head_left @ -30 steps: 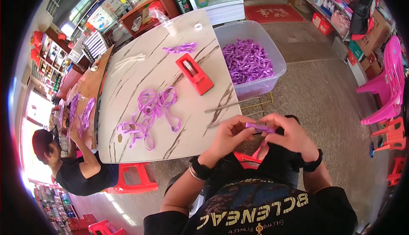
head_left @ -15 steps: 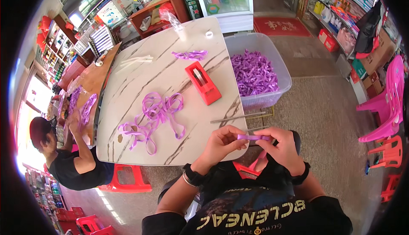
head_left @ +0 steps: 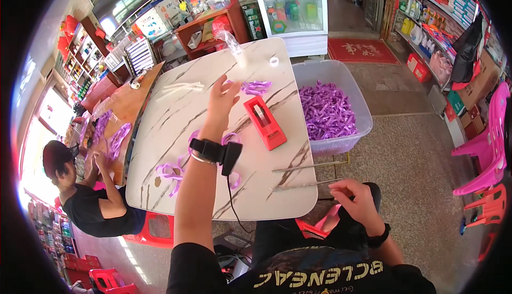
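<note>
My left hand point(head_left: 220, 102) is stretched out over the table point(head_left: 250, 187) with its fingers spread. It is close to a small bunch of purple ribbon pieces point(head_left: 257, 87), whose left end is partly hidden by the fingers. Under my left forearm lie long loose loops of purple ribbon point(head_left: 170, 172), largely covered by it. A red tape dispenser point(head_left: 265, 123) stands to the right of my left hand. My right hand point(head_left: 354, 200), loosely bent with fingers apart, hovers by the table's near right corner; no ribbon shows in it.
Right of the table stands a translucent tub point(head_left: 364, 104) heaped with purple ribbon pieces. Two thin metal rods point(head_left: 298, 185) jut over the table's right edge. White strips point(head_left: 181, 87), a tape roll point(head_left: 274, 61) and a plastic bag point(head_left: 229, 40) lie farther back. A co-worker point(head_left: 101, 187) sits at left.
Both hands held a short purple ribbon between them. My left hand has let go and moved far forward and left over the table; my right hand has lowered slightly. The view has shifted.
</note>
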`<state>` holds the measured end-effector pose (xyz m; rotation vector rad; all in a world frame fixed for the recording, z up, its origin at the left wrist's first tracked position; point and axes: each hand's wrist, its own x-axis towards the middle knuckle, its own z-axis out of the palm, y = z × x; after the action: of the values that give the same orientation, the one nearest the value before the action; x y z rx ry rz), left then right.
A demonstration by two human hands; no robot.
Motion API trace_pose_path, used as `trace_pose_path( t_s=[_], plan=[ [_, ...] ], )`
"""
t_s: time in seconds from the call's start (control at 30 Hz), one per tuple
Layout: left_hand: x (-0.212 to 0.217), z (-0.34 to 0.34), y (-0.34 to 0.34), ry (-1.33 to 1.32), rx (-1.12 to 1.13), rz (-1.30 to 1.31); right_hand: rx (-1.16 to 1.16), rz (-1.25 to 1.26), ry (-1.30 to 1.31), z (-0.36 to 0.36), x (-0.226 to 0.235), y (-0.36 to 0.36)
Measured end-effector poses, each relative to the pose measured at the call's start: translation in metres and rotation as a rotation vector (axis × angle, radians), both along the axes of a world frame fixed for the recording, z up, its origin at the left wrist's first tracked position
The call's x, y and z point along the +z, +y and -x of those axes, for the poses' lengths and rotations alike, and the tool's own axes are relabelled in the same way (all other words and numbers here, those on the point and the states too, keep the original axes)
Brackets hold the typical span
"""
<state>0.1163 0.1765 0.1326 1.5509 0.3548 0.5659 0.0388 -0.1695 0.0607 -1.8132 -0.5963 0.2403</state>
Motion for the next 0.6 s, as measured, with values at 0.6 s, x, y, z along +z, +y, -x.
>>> trace_pose_path(
  t_s=[0.6],
  plan=[
    [-0.070,0.158,0.019,0.250,-0.103,-0.325,0.520,0.097,-0.023,0.005,-0.033,0.065]
  ],
)
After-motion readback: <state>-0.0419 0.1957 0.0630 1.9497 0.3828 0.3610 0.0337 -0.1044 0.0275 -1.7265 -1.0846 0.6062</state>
